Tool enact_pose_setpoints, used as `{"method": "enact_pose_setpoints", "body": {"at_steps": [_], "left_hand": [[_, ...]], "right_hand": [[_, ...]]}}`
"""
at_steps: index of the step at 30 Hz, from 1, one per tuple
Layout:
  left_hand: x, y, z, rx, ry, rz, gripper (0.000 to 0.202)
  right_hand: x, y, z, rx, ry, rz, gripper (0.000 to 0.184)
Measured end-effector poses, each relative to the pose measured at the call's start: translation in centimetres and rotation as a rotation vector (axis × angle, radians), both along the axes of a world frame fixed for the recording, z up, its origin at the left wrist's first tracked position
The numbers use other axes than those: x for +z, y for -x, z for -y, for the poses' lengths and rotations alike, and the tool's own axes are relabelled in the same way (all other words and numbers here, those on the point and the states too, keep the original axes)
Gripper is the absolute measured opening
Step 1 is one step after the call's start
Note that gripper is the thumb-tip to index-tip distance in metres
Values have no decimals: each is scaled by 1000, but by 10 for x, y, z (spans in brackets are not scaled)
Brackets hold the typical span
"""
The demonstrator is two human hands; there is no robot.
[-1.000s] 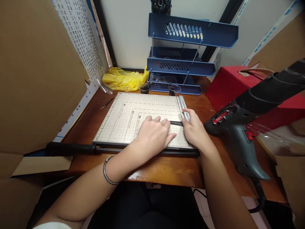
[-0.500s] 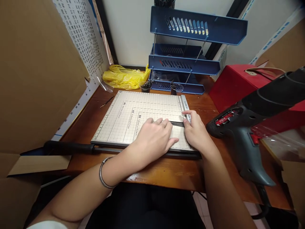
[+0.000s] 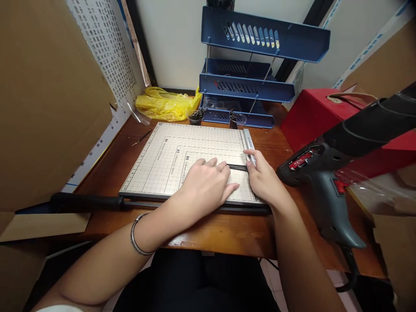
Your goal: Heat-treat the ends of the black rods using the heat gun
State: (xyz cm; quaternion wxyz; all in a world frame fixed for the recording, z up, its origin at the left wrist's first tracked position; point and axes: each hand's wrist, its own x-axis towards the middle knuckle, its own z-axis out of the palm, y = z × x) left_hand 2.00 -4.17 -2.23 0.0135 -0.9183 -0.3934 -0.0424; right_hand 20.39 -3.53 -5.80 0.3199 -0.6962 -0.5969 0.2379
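A grey gridded paper cutter board (image 3: 169,151) lies on the wooden desk (image 3: 224,232). A short bundle of thin black strips (image 3: 238,167) rests on the board near its right rail. My left hand (image 3: 207,186) lies palm down on the board, fingers stretched over the left end of the strips. My right hand (image 3: 264,175) rests at the board's right edge, its fingertips pressed against the right end of the strips and the metal rail (image 3: 248,141).
The cutter's black handle (image 3: 86,201) sticks out left along the front edge. A grey and black heat gun (image 3: 328,173) stands at the right by a red box (image 3: 312,115). Blue stacked trays (image 3: 250,82), a yellow bag (image 3: 167,104) and two small cups of black pieces sit behind. Cardboard walls flank both sides.
Both hands stay on the strips in nearly the same pose; the view has shifted slightly.
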Motion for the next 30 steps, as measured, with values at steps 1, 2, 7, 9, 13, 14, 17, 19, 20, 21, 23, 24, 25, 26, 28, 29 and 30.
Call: {"method": "enact_pose_setpoints", "body": {"at_steps": [1, 2, 7, 9, 13, 14, 17, 19, 20, 21, 23, 24, 25, 26, 28, 29, 30], "left_hand": [[0, 0, 0, 3, 5, 0, 41], [1, 0, 0, 5, 8, 1, 42], [2, 2, 0, 8, 4, 2, 42], [2, 3, 0, 3, -5, 3, 41], [1, 3, -1, -6, -29, 14, 40], [1, 3, -2, -7, -29, 19, 39], [1, 2, -2, -7, -9, 29, 39], [0, 1, -3, -1, 9, 38, 40], [0, 0, -3, 1, 14, 46, 41], [0, -1, -2, 3, 14, 56, 41], [-2, -3, -2, -4, -1, 75, 39], [-4, -4, -2, -13, -11, 85, 38], [-6, -4, -2, -25, -18, 95, 37], [-8, -5, -2, -39, -23, 105, 37], [-12, -5, -3, -68, -28, 134, 39], [-13, -5, -4, -79, -31, 151, 41], [-15, -6, -4, -86, -33, 165, 43]], "right_hand": [[-1, 0, 0, 2, -11, -6, 41], [-1, -1, 0, 3, -25, -17, 39], [-4, -8, 2, 74, -37, -64, 33], [-3, -13, 4, 159, -9, -64, 32], [-2, -19, 6, 237, -18, -35, 22], [-2, -19, 6, 234, -27, -30, 21], [-4, -18, 5, 222, -35, -26, 19], [-5, -17, 4, 217, -40, -25, 19], [-5, -17, 4, 216, -44, -26, 19], [-6, -17, 4, 216, -50, -30, 19], [-7, -18, 4, 220, -65, -39, 19], [-7, -18, 4, 225, -73, -43, 18], [-8, -18, 4, 230, -79, -45, 19], [-8, -19, 4, 235, -83, -45, 19], [-9, -19, 4, 242, -88, -45, 19], [-9, -19, 4, 242, -88, -47, 19], [-9, -19, 4, 244, -86, -50, 19]]}}
